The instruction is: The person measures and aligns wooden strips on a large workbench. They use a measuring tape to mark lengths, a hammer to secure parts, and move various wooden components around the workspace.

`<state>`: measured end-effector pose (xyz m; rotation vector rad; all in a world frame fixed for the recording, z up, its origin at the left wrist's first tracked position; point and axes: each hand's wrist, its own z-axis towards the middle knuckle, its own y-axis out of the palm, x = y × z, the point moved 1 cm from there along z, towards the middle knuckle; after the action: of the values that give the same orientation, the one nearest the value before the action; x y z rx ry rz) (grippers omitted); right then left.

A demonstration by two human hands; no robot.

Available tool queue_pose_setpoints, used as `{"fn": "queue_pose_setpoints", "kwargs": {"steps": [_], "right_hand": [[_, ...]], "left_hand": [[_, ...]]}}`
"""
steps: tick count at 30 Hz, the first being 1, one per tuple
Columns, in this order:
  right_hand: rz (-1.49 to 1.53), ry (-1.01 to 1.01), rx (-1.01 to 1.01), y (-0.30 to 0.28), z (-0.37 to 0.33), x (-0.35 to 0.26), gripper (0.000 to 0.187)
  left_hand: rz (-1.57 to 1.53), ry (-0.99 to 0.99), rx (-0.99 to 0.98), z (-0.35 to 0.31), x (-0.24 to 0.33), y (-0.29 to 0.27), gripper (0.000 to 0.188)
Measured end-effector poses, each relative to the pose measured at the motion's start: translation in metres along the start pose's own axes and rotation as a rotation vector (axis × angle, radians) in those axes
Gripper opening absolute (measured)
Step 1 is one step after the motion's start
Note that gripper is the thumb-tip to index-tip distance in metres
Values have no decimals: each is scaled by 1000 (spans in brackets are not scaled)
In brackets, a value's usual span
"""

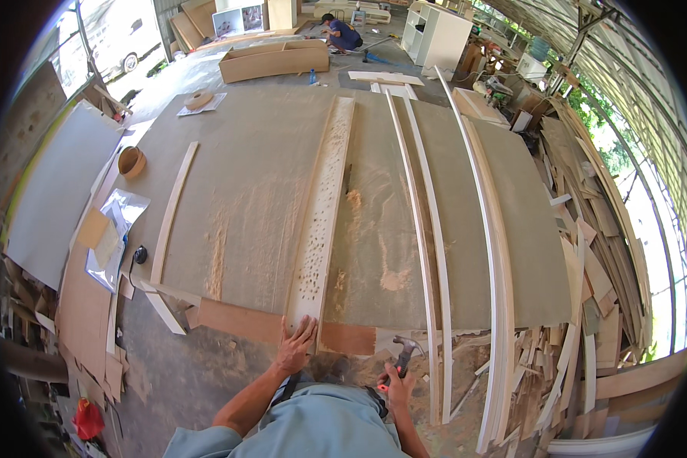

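A long pale board [324,206], dotted with many small dark marks, runs away from me across the big grey-brown worktable [244,175]. My left hand [298,345] rests on its near end, fingers stretched out and spread over the surface. To the right, just off the table's near edge, my right hand [397,384] is closed round the handle of a claw hammer [407,349]. The hammer's metal head points up and away from the board. Sawdust [395,276] lies in patches on both sides of the board.
Long narrow strips [421,229] and a stack of longer strips [492,259] overhang the near edge at right. A short strip [174,210], a roll of edging tape [131,162] and a plastic bag [118,229] lie left. Scrap wood [599,252] piles up at right. A person [342,34] crouches far off.
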<state>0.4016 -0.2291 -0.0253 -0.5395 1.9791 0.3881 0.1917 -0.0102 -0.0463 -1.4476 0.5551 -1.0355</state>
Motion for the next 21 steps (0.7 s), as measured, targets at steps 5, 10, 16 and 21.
{"fn": "queue_pose_setpoints", "kwargs": {"steps": [5, 10, 16, 21], "right_hand": [[-102, -116, -55, 24, 33, -14, 20], [-43, -133, -46, 40, 55, -22, 23], [-116, -166, 9, 43, 55, -20, 25], [-181, -182, 27, 34, 62, -7, 26]], "left_hand": [[-71, -136, -63, 7, -6, -16, 97], [-137, -267, -107, 8, -9, -24, 99], [-149, -220, -69, -4, -28, -15, 100], [-99, -246, -74, -1, -27, -23, 95]]}}
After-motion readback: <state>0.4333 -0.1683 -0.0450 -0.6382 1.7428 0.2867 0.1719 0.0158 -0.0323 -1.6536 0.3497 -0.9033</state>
